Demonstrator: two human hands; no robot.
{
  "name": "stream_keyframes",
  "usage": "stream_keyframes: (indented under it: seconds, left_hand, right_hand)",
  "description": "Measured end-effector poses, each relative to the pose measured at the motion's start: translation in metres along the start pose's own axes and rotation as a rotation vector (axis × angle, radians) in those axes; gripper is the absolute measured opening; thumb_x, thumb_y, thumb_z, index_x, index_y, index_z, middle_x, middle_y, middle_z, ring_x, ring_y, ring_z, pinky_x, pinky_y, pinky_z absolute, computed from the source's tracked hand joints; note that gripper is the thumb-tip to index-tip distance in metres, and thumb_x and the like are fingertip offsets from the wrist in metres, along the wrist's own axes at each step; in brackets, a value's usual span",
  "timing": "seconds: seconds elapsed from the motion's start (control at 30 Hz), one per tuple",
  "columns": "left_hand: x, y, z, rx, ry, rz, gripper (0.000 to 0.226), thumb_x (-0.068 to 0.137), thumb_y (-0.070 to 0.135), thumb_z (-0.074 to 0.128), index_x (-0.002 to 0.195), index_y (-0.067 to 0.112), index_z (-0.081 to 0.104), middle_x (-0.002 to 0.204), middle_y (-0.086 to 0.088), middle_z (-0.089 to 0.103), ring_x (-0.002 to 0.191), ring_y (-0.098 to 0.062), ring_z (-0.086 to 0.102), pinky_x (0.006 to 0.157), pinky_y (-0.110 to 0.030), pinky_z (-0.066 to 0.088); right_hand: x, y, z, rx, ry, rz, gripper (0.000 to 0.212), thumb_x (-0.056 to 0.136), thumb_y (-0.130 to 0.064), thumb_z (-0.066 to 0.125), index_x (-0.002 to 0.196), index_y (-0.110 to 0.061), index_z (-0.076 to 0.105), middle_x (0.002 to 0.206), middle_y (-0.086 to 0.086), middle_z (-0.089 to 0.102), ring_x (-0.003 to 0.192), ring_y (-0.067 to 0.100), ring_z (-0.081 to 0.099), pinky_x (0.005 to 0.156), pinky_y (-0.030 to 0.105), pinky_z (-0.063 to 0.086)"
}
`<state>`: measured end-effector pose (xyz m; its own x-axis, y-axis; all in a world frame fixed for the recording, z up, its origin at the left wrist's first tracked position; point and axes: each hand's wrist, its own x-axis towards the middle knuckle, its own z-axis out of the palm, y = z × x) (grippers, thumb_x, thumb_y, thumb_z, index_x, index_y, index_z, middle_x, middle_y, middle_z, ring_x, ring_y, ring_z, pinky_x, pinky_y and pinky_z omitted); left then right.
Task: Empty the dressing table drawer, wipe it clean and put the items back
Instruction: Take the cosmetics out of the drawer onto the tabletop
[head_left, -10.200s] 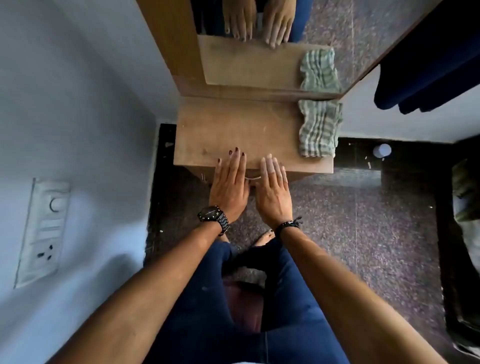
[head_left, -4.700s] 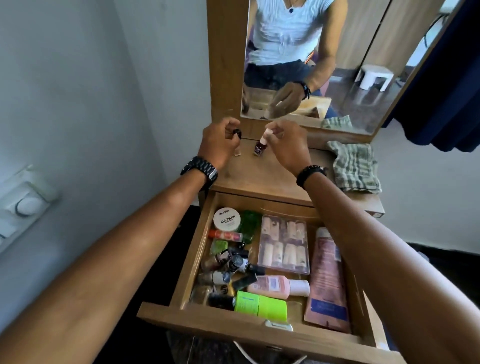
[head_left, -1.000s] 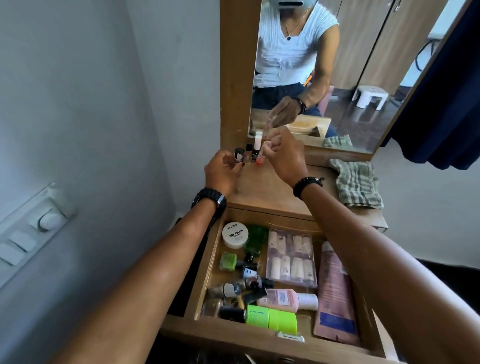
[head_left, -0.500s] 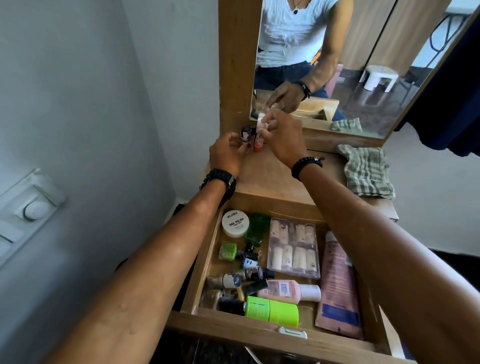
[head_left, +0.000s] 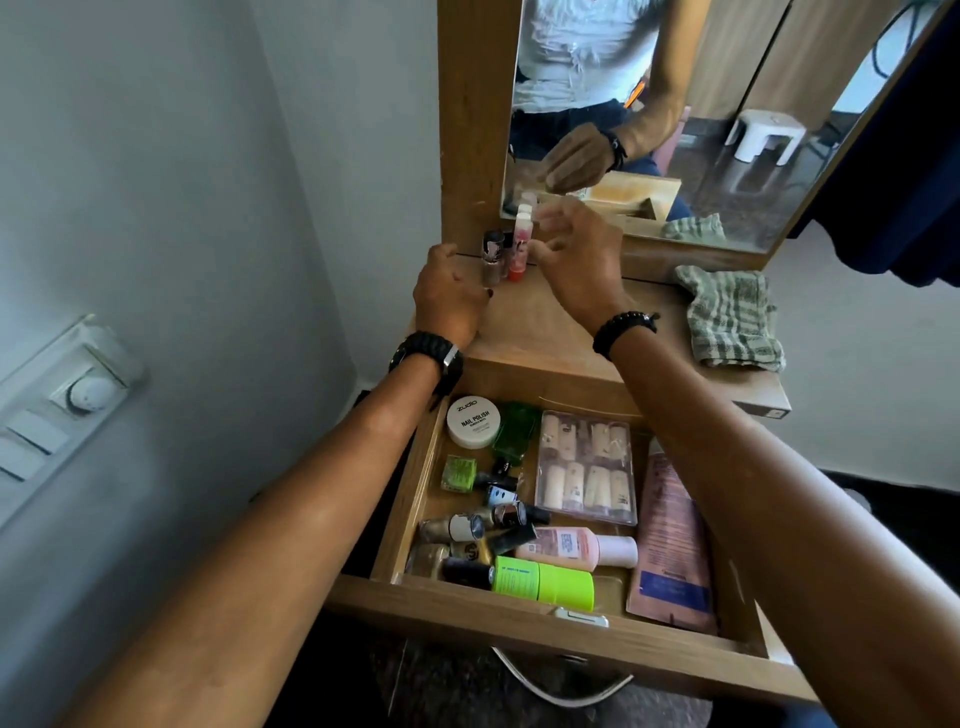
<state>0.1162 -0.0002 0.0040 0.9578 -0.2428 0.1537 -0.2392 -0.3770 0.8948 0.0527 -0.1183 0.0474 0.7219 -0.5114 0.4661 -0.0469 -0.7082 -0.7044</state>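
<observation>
The wooden drawer (head_left: 519, 613) stands pulled out, holding a white nail polish jar (head_left: 472, 422), a green bottle (head_left: 514, 432), a clear box of false nails (head_left: 586, 466), a pink tube (head_left: 670, 540), a pink bottle (head_left: 576, 550), a neon green bottle (head_left: 543, 582) and several small polish bottles (head_left: 488, 519). On the table top (head_left: 540, 332) by the mirror frame stand a brown polish bottle (head_left: 491, 257) and a red-bottomed bottle (head_left: 521, 244). My left hand (head_left: 449, 299) is loosely curled just below the brown bottle. My right hand (head_left: 576, 260) hovers beside the red one, fingers spread and empty.
A folded green-checked cloth (head_left: 732, 317) lies at the right of the table top. The mirror (head_left: 675, 114) rises behind. A wall with a switch panel (head_left: 57, 405) is close on the left. A dark curtain (head_left: 904, 156) hangs at the right.
Both hands have let go of the small bottles, which now stand on the table top by the mirror frame. The hands have drawn slightly back from them.
</observation>
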Motion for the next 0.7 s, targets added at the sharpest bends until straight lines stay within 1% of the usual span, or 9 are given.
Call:
stream_keyframes:
  seconds: [0.03,0.1,0.17,0.27,0.37,0.47,0.57,0.63,0.7]
  left_hand:
    - [-0.008,-0.001,-0.004,0.011,0.004,0.011,0.057,0.078,0.013,0.070,0.127,0.013,0.043,0.121,-0.008,0.056,0.105,-0.021,0.057,0.086,-0.027,0.049]
    - [-0.028,-0.004,-0.013,0.004,0.023,0.070,0.048,0.077,0.011,0.070,0.120,0.011,0.048,0.108,-0.005,0.058,0.088,-0.014,0.059,0.072,-0.017,0.048]
    - [-0.050,-0.006,-0.024,-0.032,0.040,0.130,0.036,0.078,0.010,0.070,0.110,0.011,0.053,0.093,0.001,0.058,0.073,-0.003,0.054,0.062,-0.008,0.046]
    - [-0.085,-0.015,-0.030,-0.054,-0.007,0.204,0.020,0.079,0.009,0.069,0.095,0.014,0.057,0.077,0.012,0.054,0.068,-0.001,0.054,0.061,-0.014,0.051]
    - [-0.111,-0.029,-0.021,-0.031,-0.171,0.164,0.014,0.079,0.010,0.069,0.088,0.015,0.059,0.072,0.009,0.057,0.065,-0.006,0.057,0.060,-0.018,0.051]
    - [-0.112,-0.042,-0.013,0.128,-0.280,0.158,0.015,0.077,0.012,0.071,0.077,0.019,0.057,0.074,0.004,0.062,0.069,-0.014,0.062,0.063,-0.028,0.053]
    - [-0.110,-0.049,-0.012,0.300,-0.331,0.155,0.016,0.077,0.010,0.069,0.074,0.019,0.056,0.084,-0.003,0.068,0.079,-0.020,0.064,0.070,-0.032,0.053]
    - [-0.114,-0.052,-0.011,0.411,-0.372,0.174,0.013,0.079,0.009,0.066,0.082,0.019,0.059,0.092,-0.003,0.068,0.086,-0.021,0.064,0.073,-0.032,0.052]
    - [-0.121,-0.054,-0.009,0.543,-0.481,0.167,0.024,0.081,0.007,0.062,0.104,0.013,0.057,0.105,-0.005,0.065,0.098,-0.022,0.061,0.074,-0.026,0.047]
  right_hand:
    - [-0.010,-0.002,-0.002,0.035,0.008,-0.001,0.018,0.083,-0.008,0.066,0.099,-0.014,0.061,0.088,-0.006,0.061,0.069,-0.004,0.056,0.063,0.007,0.047]
    - [-0.032,-0.003,-0.004,0.110,0.031,-0.031,0.017,0.082,-0.003,0.066,0.093,-0.014,0.061,0.078,-0.014,0.057,0.064,-0.010,0.055,0.061,0.004,0.044]
    - [-0.056,0.000,-0.005,0.124,0.028,-0.066,0.014,0.081,-0.003,0.066,0.090,-0.013,0.063,0.078,-0.013,0.059,0.065,-0.008,0.055,0.063,0.006,0.046]
    - [-0.093,0.013,-0.001,0.139,-0.088,-0.035,0.007,0.085,-0.007,0.064,0.087,-0.013,0.063,0.079,-0.010,0.060,0.066,-0.008,0.055,0.063,0.006,0.045]
    - [-0.121,0.030,0.001,0.057,-0.249,-0.100,0.005,0.085,-0.006,0.063,0.085,-0.011,0.064,0.082,-0.004,0.063,0.073,0.001,0.060,0.066,0.015,0.049]
    - [-0.133,0.038,0.000,-0.162,-0.386,-0.289,0.009,0.082,-0.002,0.060,0.086,-0.008,0.066,0.085,0.003,0.064,0.074,0.015,0.059,0.067,0.031,0.052]
    - [-0.137,0.043,0.003,-0.243,-0.485,-0.284,0.013,0.084,-0.003,0.055,0.088,-0.009,0.066,0.085,0.004,0.064,0.075,0.020,0.060,0.065,0.033,0.052]
    - [-0.139,0.049,0.006,-0.307,-0.576,-0.245,0.020,0.084,-0.001,0.051,0.094,-0.010,0.065,0.092,0.006,0.063,0.083,0.023,0.062,0.069,0.034,0.052]
    - [-0.143,0.056,0.007,-0.370,-0.697,-0.199,0.027,0.085,-0.001,0.050,0.105,-0.012,0.064,0.105,0.008,0.060,0.093,0.022,0.060,0.078,0.030,0.052]
